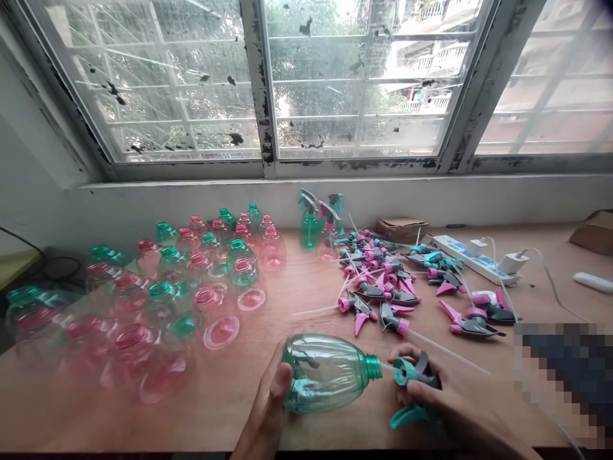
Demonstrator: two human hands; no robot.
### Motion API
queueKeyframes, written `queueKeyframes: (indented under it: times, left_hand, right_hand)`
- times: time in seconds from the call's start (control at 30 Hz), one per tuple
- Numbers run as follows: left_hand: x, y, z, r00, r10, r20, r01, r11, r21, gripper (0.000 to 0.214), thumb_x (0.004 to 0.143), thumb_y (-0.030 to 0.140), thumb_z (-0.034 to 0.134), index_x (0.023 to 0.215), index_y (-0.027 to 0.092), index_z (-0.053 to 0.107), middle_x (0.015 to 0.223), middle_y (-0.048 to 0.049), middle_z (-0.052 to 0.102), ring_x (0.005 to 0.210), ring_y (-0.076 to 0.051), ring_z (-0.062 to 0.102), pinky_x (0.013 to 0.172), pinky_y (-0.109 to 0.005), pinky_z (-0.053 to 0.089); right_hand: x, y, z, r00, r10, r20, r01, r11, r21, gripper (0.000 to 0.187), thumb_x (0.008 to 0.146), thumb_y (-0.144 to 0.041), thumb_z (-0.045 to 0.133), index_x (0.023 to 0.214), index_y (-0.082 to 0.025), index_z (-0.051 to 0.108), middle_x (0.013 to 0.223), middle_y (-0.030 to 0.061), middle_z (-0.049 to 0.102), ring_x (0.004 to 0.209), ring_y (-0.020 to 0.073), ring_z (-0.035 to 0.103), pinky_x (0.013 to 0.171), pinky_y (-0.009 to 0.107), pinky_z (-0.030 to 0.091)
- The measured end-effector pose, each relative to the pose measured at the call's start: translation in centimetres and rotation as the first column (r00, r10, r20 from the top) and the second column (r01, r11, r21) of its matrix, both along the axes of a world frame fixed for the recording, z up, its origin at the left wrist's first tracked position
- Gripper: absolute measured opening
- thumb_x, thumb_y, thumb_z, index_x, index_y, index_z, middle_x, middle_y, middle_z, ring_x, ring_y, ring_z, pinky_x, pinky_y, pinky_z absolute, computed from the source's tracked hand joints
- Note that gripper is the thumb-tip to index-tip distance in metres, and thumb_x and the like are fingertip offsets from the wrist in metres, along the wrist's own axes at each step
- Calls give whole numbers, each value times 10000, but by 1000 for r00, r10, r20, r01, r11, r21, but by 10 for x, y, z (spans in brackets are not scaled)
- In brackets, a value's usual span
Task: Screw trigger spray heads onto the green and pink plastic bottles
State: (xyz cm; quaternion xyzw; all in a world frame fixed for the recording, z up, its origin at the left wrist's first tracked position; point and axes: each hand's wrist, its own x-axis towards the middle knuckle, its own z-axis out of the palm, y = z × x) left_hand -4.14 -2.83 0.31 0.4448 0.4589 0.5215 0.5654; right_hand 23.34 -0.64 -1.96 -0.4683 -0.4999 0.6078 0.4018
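My left hand grips the base of a clear green plastic bottle lying on its side near the table's front edge, its threaded neck pointing right. My right hand is closed on a teal and grey trigger sprayer head just right of the neck. The sprayer's thin dip tube runs into the bottle's mouth, while its collar is still a short way off the threads.
Several open pink and green bottles crowd the left of the wooden table. A heap of pink and teal sprayer heads lies centre right, with assembled spray bottles behind. A white power strip and cardboard boxes sit at the right.
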Motion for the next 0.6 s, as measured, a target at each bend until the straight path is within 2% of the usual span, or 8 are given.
queueKeyframes:
  times: [0.13,0.23,0.37,0.5,0.6]
  left_hand:
    - [2,0,2,994,-3,-110,7,999,37,704,825,688,554,1371,246,519,1416,-68,584,1349,-327,468,1160,-413,312]
    - [-1,-1,-3,980,-58,-189,70,996,56,772,801,666,611,1419,227,464,1518,-84,469,1429,-345,357,1187,-428,268]
    - [-10,-1,-17,977,-161,-140,170,984,55,929,810,561,681,1538,252,194,1581,-119,359,1480,-343,256,1170,-455,314]
    - [-17,-2,-29,962,-233,-145,248,964,97,861,841,408,712,1534,335,206,1638,-72,230,1473,-349,265,1178,-478,303]
    - [-16,-4,-28,954,-242,-175,265,957,119,868,853,316,713,1543,355,189,1635,-61,245,1491,-343,221,1194,-495,268]
  right_hand:
    - [-12,-1,5,994,89,-66,-90,996,-15,367,825,-484,720,1046,-215,603,780,20,748,765,219,665,724,318,493]
    - [-15,-3,0,992,51,-114,-56,998,-42,429,789,-470,763,1073,-200,589,712,17,756,703,220,687,682,316,513]
    - [-14,-4,-6,988,-21,-150,13,998,-53,446,693,-459,839,964,-173,629,638,22,744,626,221,689,621,316,524]
    - [-13,-4,-4,983,-83,-166,73,995,-67,407,669,-445,854,897,-177,649,639,7,729,627,209,684,604,299,522]
    - [-13,-5,-1,989,-63,-132,58,997,-48,402,686,-463,834,906,-179,655,637,7,728,632,215,687,612,308,527]
